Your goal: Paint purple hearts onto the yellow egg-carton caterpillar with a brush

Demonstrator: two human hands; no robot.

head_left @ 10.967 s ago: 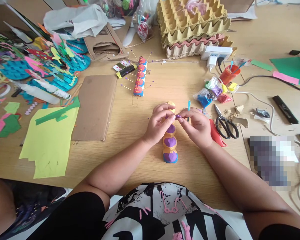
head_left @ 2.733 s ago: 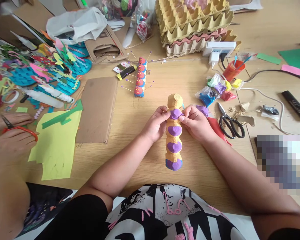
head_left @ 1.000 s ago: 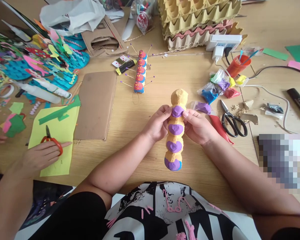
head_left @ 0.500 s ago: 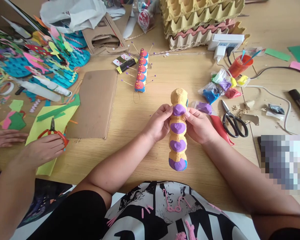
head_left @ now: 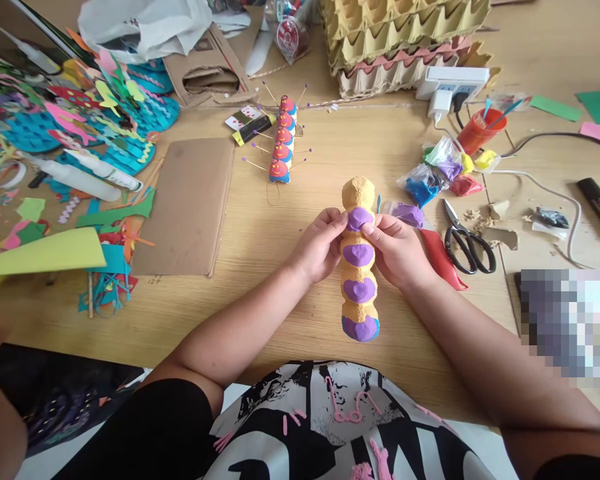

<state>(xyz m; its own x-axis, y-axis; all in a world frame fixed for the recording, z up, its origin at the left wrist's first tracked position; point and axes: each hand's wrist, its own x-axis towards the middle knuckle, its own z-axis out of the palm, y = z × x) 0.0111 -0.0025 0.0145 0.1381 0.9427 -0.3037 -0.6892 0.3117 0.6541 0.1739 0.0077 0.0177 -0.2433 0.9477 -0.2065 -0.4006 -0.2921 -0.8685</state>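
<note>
Clamping in left hand (head_left: pixel 323 245) and right hand (head_left: pixel 396 251) an orange strip (head_left: pixel 359 273), purple-capped on four bumps (head_left: pixel 359 255), not the farthest.

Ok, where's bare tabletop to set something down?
Bare wood shows between the cardboard sheet and the left hand, and between the red-and-blue figure and the colored packets. It's crowded around the white bottles and around the black-handled scissors.

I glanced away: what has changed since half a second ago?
The yellow paper has lifted leftward, uncovering colored scraps; the orange scissors no longer show. The left hand and right hand still hold the purple-patched strip; the red-and-blue strip stayed put.
</note>
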